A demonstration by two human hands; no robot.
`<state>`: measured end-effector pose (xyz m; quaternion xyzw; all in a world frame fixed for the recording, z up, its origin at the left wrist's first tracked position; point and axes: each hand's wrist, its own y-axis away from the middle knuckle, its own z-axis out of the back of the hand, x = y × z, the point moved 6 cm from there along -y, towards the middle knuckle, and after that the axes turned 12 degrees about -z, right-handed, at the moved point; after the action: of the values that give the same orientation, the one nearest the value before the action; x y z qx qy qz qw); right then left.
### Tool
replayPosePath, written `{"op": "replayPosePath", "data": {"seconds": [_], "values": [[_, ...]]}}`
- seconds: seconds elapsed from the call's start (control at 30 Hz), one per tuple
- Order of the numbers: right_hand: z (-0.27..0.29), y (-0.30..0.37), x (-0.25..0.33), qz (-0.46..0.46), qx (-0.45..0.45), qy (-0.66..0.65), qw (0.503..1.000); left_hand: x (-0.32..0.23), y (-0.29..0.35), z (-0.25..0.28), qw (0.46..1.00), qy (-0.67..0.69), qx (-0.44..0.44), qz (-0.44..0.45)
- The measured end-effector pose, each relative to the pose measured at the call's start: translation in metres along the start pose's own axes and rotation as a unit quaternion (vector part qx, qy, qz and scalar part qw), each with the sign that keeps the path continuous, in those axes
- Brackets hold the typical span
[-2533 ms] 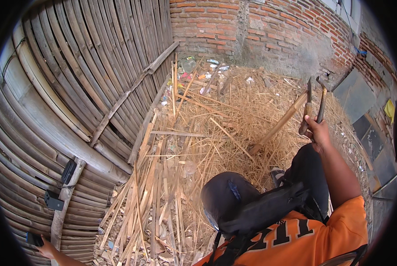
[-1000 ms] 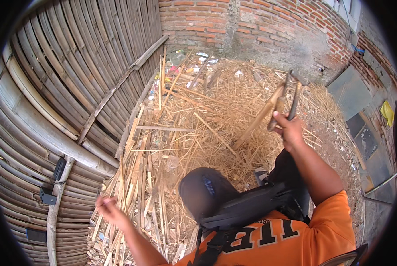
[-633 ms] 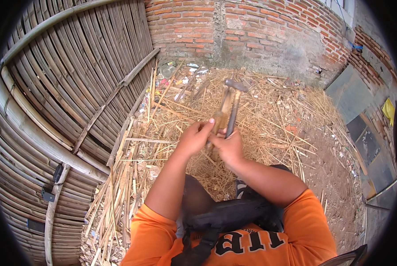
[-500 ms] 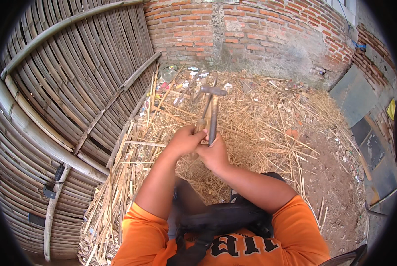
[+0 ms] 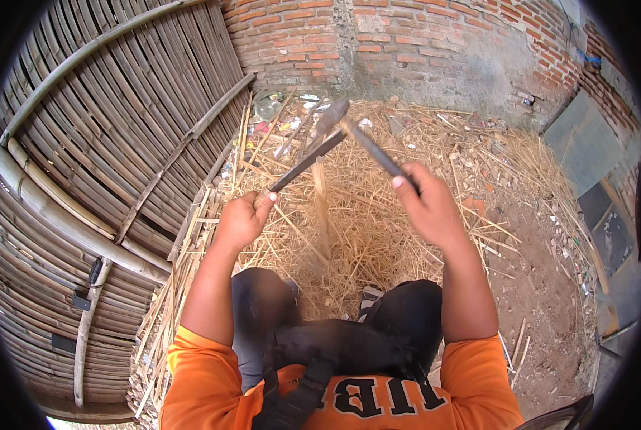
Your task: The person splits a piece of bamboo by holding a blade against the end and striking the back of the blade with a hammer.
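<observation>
My left hand is closed round the near end of a long, dark, flat blade, which slants up and away to the right. Its grip end is hidden in my fingers. In my right hand is a hammer with a dark lower handle. The hammer's head, blurred by motion, is at the blade's far end; whether they touch I cannot tell. Under the blade a pale piece of split wood or bamboo stands roughly upright among the straw, its top close to the blade.
Straw and split strips cover the ground in front of my knees. A slatted bamboo wall rises at the left, a brick wall at the back. Grey sheets lean at the right, beside bare soil.
My hands have moved apart, the left to the left and the right to the right. The blade and hammer, formerly close together, now cross at their far ends. The pale piece stands below them.
</observation>
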<state>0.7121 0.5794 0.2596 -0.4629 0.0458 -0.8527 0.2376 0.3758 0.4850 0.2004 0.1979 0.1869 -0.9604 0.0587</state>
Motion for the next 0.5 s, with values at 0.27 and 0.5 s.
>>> {"op": "replayPosePath", "data": {"seconds": [0.27, 0.5], "values": [[0.012, -0.014, 0.040, 0.054, -0.135, -0.048, 0.988, 0.024, -0.009, 0.020, 0.999, -0.020, 0.023, -0.020], [-0.053, -0.014, 0.006, -0.092, -0.019, 0.103, 0.990, 0.009, -0.006, 0.061, 0.992, -0.074, 0.096, -0.037]]}}
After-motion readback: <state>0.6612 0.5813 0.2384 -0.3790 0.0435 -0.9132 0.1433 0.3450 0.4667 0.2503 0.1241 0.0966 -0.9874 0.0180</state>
